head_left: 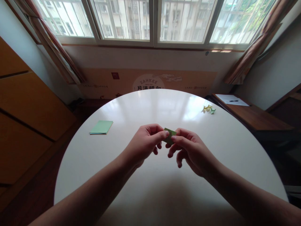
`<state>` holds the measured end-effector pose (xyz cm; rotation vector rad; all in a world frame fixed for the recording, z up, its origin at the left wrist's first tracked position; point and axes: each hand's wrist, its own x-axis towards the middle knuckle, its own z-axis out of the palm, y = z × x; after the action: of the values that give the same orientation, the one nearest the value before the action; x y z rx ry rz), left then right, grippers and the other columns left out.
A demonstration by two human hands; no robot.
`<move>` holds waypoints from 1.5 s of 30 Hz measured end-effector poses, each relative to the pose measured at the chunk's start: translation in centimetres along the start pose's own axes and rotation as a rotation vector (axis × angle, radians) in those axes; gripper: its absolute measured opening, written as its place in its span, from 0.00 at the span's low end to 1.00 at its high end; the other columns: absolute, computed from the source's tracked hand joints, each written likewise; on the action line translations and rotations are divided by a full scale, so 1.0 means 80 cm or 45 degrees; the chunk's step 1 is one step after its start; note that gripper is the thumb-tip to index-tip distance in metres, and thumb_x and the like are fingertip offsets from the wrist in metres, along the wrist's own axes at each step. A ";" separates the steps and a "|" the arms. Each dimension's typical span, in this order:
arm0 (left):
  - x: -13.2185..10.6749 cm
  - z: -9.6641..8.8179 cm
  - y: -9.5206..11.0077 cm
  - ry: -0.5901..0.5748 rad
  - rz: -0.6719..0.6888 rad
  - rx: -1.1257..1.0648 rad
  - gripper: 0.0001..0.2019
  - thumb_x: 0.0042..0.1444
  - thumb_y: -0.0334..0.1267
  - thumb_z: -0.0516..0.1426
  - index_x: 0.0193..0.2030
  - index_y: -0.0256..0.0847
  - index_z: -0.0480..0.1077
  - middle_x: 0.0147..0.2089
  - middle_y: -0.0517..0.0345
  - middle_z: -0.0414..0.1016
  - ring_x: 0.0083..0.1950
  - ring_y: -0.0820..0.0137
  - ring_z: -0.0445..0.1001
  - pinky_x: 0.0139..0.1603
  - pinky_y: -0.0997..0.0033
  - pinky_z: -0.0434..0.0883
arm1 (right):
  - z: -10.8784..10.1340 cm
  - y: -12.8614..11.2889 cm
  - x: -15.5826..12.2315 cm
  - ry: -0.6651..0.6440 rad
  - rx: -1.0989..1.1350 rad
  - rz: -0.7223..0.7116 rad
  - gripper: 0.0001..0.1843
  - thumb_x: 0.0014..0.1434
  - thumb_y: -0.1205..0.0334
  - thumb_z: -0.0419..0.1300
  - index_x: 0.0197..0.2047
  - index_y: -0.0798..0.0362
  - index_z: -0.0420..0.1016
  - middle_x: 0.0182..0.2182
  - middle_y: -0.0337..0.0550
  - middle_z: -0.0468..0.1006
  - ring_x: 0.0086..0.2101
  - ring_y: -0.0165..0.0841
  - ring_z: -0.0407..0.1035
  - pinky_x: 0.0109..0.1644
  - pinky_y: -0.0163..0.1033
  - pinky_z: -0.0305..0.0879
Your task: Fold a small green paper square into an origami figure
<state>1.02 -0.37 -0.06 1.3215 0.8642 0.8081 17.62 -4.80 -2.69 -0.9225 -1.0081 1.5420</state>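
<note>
Above the middle of a round white table point(164, 188), both my hands pinch one small folded piece of green paper point(169, 135). My left hand point(145, 142) grips its left end between thumb and forefinger, the other fingers curled under. My right hand point(188, 149) holds the right end the same way. Most of the paper is hidden behind my fingertips.
A stack of light green paper sheets point(101, 127) lies on the table's left side. A few small folded paper shapes point(208, 109), yellow and green, sit at the far right. A wooden side surface with a white sheet and pen point(231, 100) stands to the right, wooden cabinets to the left.
</note>
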 end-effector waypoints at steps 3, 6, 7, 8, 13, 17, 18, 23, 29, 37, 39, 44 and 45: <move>0.000 -0.001 0.000 -0.003 0.000 -0.001 0.11 0.54 0.40 0.64 0.26 0.36 0.71 0.22 0.61 0.71 0.23 0.78 0.64 0.18 0.83 0.62 | -0.001 -0.001 0.000 -0.005 -0.026 0.003 0.10 0.57 0.60 0.68 0.30 0.54 0.72 0.29 0.40 0.79 0.24 0.31 0.75 0.14 0.26 0.64; 0.000 -0.001 0.002 0.002 -0.002 0.028 0.10 0.54 0.40 0.64 0.27 0.36 0.72 0.22 0.62 0.71 0.23 0.78 0.64 0.18 0.83 0.62 | -0.002 -0.002 -0.001 0.012 -0.043 -0.005 0.10 0.57 0.60 0.68 0.29 0.54 0.72 0.29 0.40 0.79 0.24 0.31 0.75 0.14 0.26 0.64; 0.000 -0.001 0.003 0.004 -0.001 0.049 0.10 0.54 0.40 0.64 0.27 0.36 0.72 0.22 0.62 0.71 0.23 0.77 0.65 0.18 0.83 0.62 | -0.002 -0.002 -0.001 0.019 -0.046 -0.011 0.10 0.57 0.61 0.68 0.29 0.54 0.72 0.28 0.40 0.79 0.24 0.31 0.75 0.14 0.26 0.64; 0.000 -0.001 0.003 0.007 0.006 0.081 0.10 0.54 0.40 0.63 0.27 0.36 0.72 0.22 0.62 0.71 0.23 0.77 0.65 0.18 0.82 0.63 | -0.001 -0.002 0.000 0.027 -0.052 -0.013 0.10 0.57 0.62 0.67 0.28 0.54 0.72 0.28 0.40 0.79 0.24 0.31 0.75 0.14 0.26 0.64; 0.000 -0.003 0.006 0.002 0.098 0.319 0.09 0.54 0.40 0.63 0.31 0.35 0.75 0.27 0.57 0.77 0.27 0.73 0.70 0.20 0.79 0.66 | 0.003 -0.002 -0.001 0.065 -0.108 -0.003 0.09 0.55 0.64 0.65 0.26 0.54 0.70 0.25 0.39 0.78 0.23 0.31 0.74 0.14 0.27 0.64; 0.001 -0.005 0.005 0.004 0.137 0.342 0.09 0.54 0.40 0.63 0.31 0.35 0.76 0.27 0.55 0.78 0.26 0.73 0.71 0.21 0.79 0.66 | 0.005 -0.003 -0.002 0.074 -0.166 -0.009 0.09 0.54 0.63 0.65 0.26 0.54 0.70 0.25 0.40 0.78 0.23 0.33 0.75 0.15 0.28 0.64; 0.001 -0.005 0.005 0.004 0.133 0.317 0.09 0.54 0.40 0.62 0.31 0.35 0.76 0.27 0.56 0.77 0.26 0.73 0.70 0.21 0.79 0.66 | 0.005 -0.003 -0.002 0.075 -0.176 -0.015 0.09 0.54 0.63 0.65 0.26 0.54 0.70 0.25 0.40 0.78 0.23 0.33 0.75 0.15 0.28 0.65; 0.003 -0.006 0.005 0.054 0.093 0.226 0.09 0.53 0.40 0.63 0.29 0.35 0.76 0.24 0.59 0.73 0.26 0.74 0.68 0.20 0.80 0.65 | 0.004 -0.004 -0.001 0.047 -0.199 -0.019 0.03 0.53 0.67 0.63 0.30 0.53 0.72 0.27 0.39 0.79 0.24 0.33 0.75 0.15 0.28 0.65; 0.002 -0.006 0.007 0.098 0.121 0.234 0.09 0.52 0.40 0.63 0.27 0.36 0.74 0.22 0.62 0.70 0.23 0.76 0.65 0.19 0.79 0.64 | 0.003 0.000 0.002 0.082 -0.107 -0.027 0.02 0.54 0.66 0.58 0.31 0.52 0.73 0.28 0.38 0.76 0.26 0.34 0.75 0.16 0.29 0.65; -0.001 0.001 0.001 0.077 0.198 0.337 0.10 0.54 0.39 0.63 0.27 0.36 0.73 0.23 0.62 0.72 0.22 0.77 0.65 0.19 0.79 0.64 | 0.003 0.000 0.004 0.143 -0.118 -0.097 0.05 0.52 0.63 0.65 0.29 0.52 0.71 0.25 0.37 0.73 0.26 0.32 0.71 0.16 0.28 0.63; -0.002 0.003 0.000 0.078 0.224 0.338 0.09 0.55 0.39 0.63 0.27 0.36 0.74 0.24 0.60 0.75 0.23 0.77 0.66 0.20 0.79 0.64 | 0.004 0.000 0.004 0.145 -0.123 -0.081 0.04 0.50 0.65 0.63 0.28 0.52 0.71 0.24 0.36 0.72 0.25 0.32 0.70 0.16 0.28 0.63; -0.003 0.005 0.001 0.092 0.256 0.323 0.08 0.55 0.38 0.63 0.29 0.35 0.75 0.25 0.59 0.76 0.23 0.76 0.67 0.21 0.78 0.65 | 0.007 -0.002 0.004 0.125 -0.165 0.017 0.04 0.48 0.67 0.59 0.24 0.52 0.66 0.21 0.36 0.72 0.21 0.28 0.65 0.15 0.27 0.58; -0.003 0.005 0.001 0.099 0.261 0.329 0.08 0.55 0.38 0.63 0.28 0.35 0.75 0.25 0.59 0.76 0.23 0.76 0.67 0.21 0.78 0.65 | 0.008 -0.002 0.004 0.125 -0.163 0.028 0.05 0.47 0.67 0.58 0.23 0.52 0.65 0.20 0.35 0.71 0.21 0.27 0.63 0.15 0.27 0.57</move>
<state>1.26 -0.72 0.06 1.6347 0.9278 0.9350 17.03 -4.53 -2.33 -1.0918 -1.0382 1.4487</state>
